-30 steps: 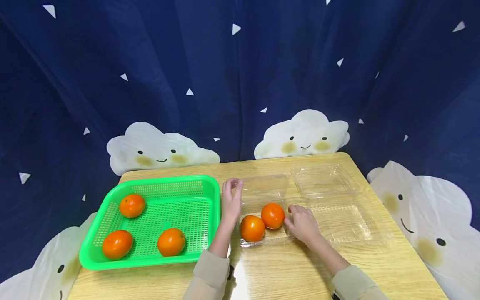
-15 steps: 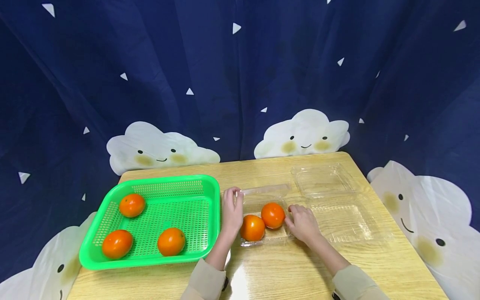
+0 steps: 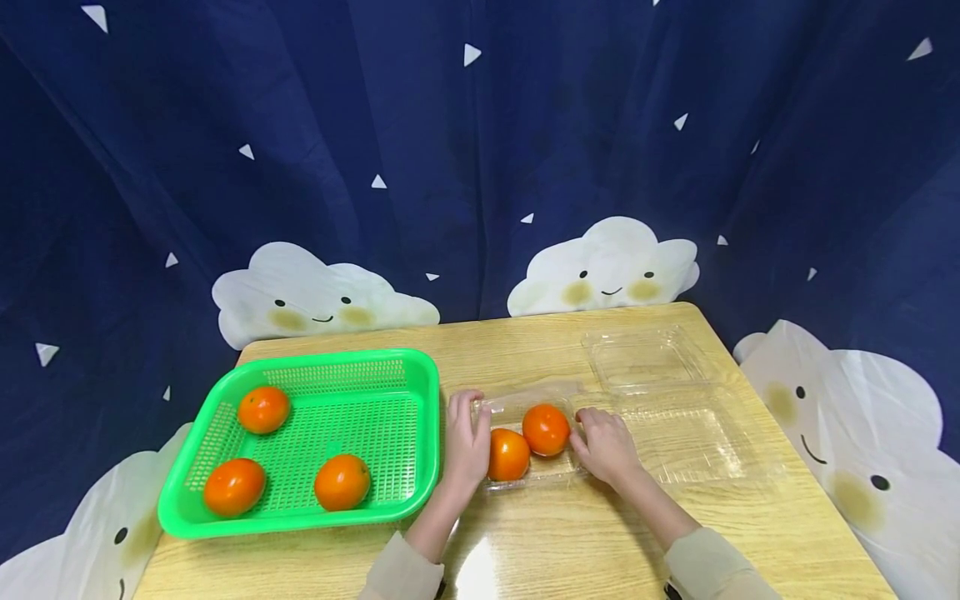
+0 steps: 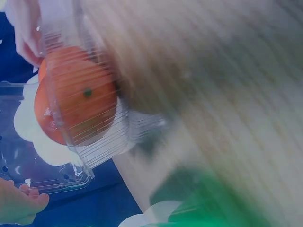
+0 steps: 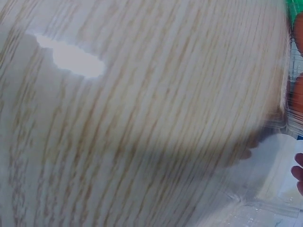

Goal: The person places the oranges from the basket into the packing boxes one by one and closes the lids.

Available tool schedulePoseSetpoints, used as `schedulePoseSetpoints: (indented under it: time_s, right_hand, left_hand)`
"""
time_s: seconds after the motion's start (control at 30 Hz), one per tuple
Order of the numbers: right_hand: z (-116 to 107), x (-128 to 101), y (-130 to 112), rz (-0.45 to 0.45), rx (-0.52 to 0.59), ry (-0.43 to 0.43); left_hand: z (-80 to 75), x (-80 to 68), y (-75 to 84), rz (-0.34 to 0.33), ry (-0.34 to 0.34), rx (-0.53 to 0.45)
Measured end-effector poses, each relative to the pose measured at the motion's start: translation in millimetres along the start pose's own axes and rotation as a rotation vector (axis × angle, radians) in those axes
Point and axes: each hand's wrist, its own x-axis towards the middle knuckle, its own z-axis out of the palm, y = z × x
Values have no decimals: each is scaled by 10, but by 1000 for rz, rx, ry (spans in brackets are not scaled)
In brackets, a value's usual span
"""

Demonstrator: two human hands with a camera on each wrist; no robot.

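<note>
Left hand [image 3: 467, 440]: gripping clear lid [image 3: 525, 392], seemingly folding it over.
Right hand [image 3: 606, 446]: bracing clamshell [image 3: 536, 475].
Risk: lid snagging tomatoes [image 3: 545, 429].

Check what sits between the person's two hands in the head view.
Two orange fruits inside a clear plastic clamshell box lie between the left hand and right hand; both hands touch the box.

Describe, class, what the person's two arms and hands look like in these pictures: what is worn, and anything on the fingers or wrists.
Both hands are bare: no gloves or rings show on the left hand or the right hand. Each forearm is bare down to a loose beige sleeve, the left sleeve and the right sleeve, bunched near the picture's bottom edge. A small dark item sits by each cuff, too cut off to identify.
</note>
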Motion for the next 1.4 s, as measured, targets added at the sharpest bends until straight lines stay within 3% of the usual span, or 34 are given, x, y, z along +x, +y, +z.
schedulePoseSetpoints:
  time_s: [0.17, 0.37, 0.47, 0.77, 0.87, 1.1, 1.27, 1.4]
  right_hand:
    - [-17, -1, -6, -9, -6, 5]
    - [-53, -15, -3, 10, 67, -12]
    - [-87, -19, -7, 82, 191, -40]
    - [-319, -45, -108, 412, 796, -50]
    - [-378, -83, -143, 496, 932, -65]
    - [-384, -217, -201, 480, 1017, -133]
    - [-295, -317, -241, 493, 1152, -130]
    - [-221, -387, -249, 504, 1183, -101]
  left_hand:
    - [-24, -69, -41, 54, -27, 39]
    - [-40, -141, -81, 115, -67, 104]
    - [-47, -175, -100, 134, -88, 119]
    - [-80, -306, -156, 186, -101, 160]
    - [-72, -352, -182, 207, -102, 170]
    - [-48, -461, -235, 217, -102, 179]
    - [-47, -534, -271, 219, -109, 171]
    - [-28, -595, -336, 235, -100, 176]
